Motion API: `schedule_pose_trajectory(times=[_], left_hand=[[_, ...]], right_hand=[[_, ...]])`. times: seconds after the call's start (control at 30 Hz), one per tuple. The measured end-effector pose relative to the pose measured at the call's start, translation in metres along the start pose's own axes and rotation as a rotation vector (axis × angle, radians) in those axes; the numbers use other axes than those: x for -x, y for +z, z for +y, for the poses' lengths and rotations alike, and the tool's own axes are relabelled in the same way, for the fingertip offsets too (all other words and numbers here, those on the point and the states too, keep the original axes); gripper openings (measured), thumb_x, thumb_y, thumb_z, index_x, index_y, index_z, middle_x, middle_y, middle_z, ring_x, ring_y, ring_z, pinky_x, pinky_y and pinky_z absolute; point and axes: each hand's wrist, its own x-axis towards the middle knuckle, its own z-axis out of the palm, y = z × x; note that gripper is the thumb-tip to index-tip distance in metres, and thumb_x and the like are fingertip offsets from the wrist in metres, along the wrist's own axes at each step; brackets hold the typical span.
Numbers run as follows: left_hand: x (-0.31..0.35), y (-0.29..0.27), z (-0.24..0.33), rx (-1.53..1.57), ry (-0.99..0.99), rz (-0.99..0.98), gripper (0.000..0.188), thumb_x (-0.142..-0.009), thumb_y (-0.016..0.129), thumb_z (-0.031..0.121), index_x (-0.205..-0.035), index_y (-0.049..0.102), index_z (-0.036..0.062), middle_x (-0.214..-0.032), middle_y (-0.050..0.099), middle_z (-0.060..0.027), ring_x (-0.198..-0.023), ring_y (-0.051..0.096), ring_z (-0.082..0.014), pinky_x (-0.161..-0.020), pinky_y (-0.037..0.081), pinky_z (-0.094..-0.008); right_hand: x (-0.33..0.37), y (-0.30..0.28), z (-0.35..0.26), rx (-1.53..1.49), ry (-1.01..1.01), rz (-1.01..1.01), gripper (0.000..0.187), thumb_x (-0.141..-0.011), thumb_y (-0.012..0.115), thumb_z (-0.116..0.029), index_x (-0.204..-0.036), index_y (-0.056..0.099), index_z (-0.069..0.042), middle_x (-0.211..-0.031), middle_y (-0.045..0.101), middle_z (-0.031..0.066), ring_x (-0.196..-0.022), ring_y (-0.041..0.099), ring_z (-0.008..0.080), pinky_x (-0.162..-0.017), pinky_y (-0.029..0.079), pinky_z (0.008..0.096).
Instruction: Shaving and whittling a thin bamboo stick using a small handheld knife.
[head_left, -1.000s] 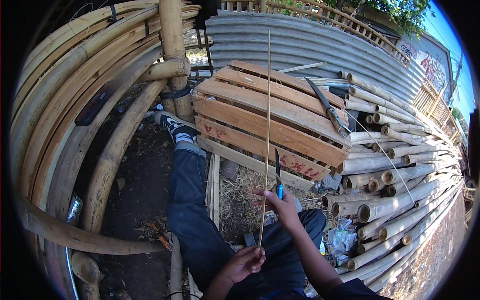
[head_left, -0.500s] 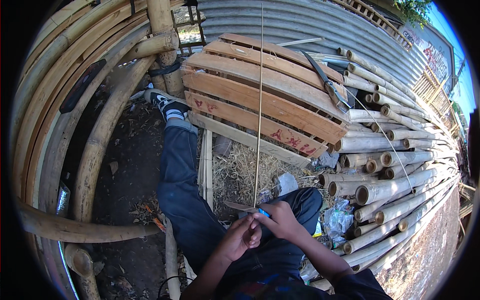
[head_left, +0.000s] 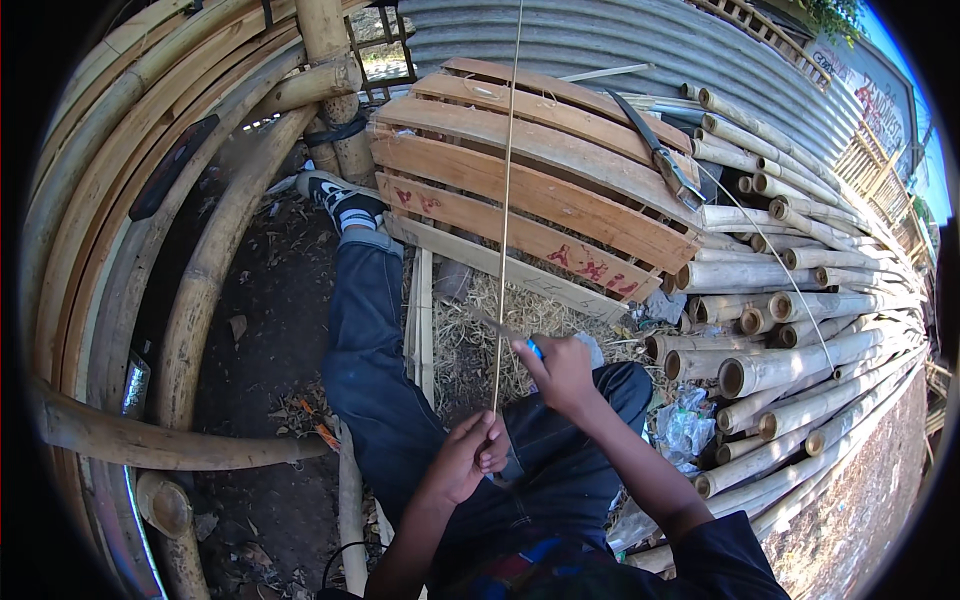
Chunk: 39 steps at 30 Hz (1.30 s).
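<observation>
A long thin bamboo strip (head_left: 505, 220) stands nearly upright in front of me, its top running past the upper edge of the view. My left hand (head_left: 468, 458) is closed round its lower end, between my thighs. Higher up and slightly to the right, my right hand (head_left: 562, 374) grips a knife (head_left: 490, 322) with a blue handle. Its blade points up and left and crosses the strip; whether the edge touches it, I cannot tell. Beyond the hands lies a slatted wooden crate (head_left: 530, 190) with red marks, and a machete (head_left: 655, 150) rests on its right side.
Bamboo poles (head_left: 790, 370) are stacked along the right, with clear plastic wrap (head_left: 683, 430) beside them. A bamboo frame (head_left: 195, 280) curves along the left. Corrugated metal sheeting (head_left: 560, 35) stands behind the crate. Dry shavings (head_left: 470, 345) cover the ground ahead of my legs.
My right hand has moved up and right with the knife, away from my left hand. My left hand has dropped slightly, and the strip has shifted a little left.
</observation>
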Motion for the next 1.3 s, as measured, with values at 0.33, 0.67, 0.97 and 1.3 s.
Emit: schedule_pose_trajectory(times=[0.33, 0.67, 0.97, 1.3], left_hand=[[0.014, -0.003, 0.008, 0.130, 0.045, -0.019, 0.030, -0.099, 0.038, 0.032, -0.077, 0.040, 0.0121, -0.055, 0.032, 0.0030, -0.049, 0.030, -0.0062, -0.046, 0.025, -0.0212], [0.021, 0.005, -0.010, -0.025, -0.074, -0.026, 0.030, -0.100, 0.034, 0.030, -0.077, 0.038, 0.0108, -0.057, 0.027, 0.0048, -0.048, 0.026, -0.0046, -0.047, 0.027, -0.0201], [0.010, 0.006, -0.017, -0.148, 0.053, 0.125, 0.029, -0.100, 0.034, 0.029, -0.078, 0.037, 0.0103, -0.059, 0.029, 0.0041, -0.049, 0.028, -0.0045, -0.046, 0.028, -0.0205], [0.012, -0.004, -0.016, -0.001, -0.035, 0.019, 0.030, -0.100, 0.033, 0.030, -0.077, 0.036, 0.0110, -0.059, 0.027, 0.0044, -0.050, 0.027, -0.0053, -0.045, 0.026, -0.0203]], right_hand=[[0.017, -0.024, -0.001, -0.324, -0.053, -0.310, 0.048, -0.090, 0.050, -0.039, -0.062, 0.054, 0.000, -0.049, 0.047, 0.0173, -0.048, 0.050, 0.0364, -0.049, 0.039, 0.0424], [-0.037, -0.016, 0.006, -0.063, 0.056, -0.101, 0.055, -0.085, 0.053, -0.052, -0.058, 0.056, -0.004, -0.047, 0.050, 0.0151, -0.047, 0.054, 0.0346, -0.046, 0.041, 0.0419], [-0.015, -0.025, -0.027, 0.011, -0.416, -0.431, 0.053, -0.085, 0.056, -0.047, -0.056, 0.051, -0.003, -0.044, 0.044, 0.0134, -0.044, 0.050, 0.0336, -0.046, 0.038, 0.0413], [-0.019, -0.024, -0.018, 0.066, -0.402, -0.434, 0.053, -0.085, 0.053, -0.050, -0.057, 0.054, -0.004, -0.046, 0.048, 0.0134, -0.047, 0.053, 0.0344, -0.048, 0.042, 0.0418]])
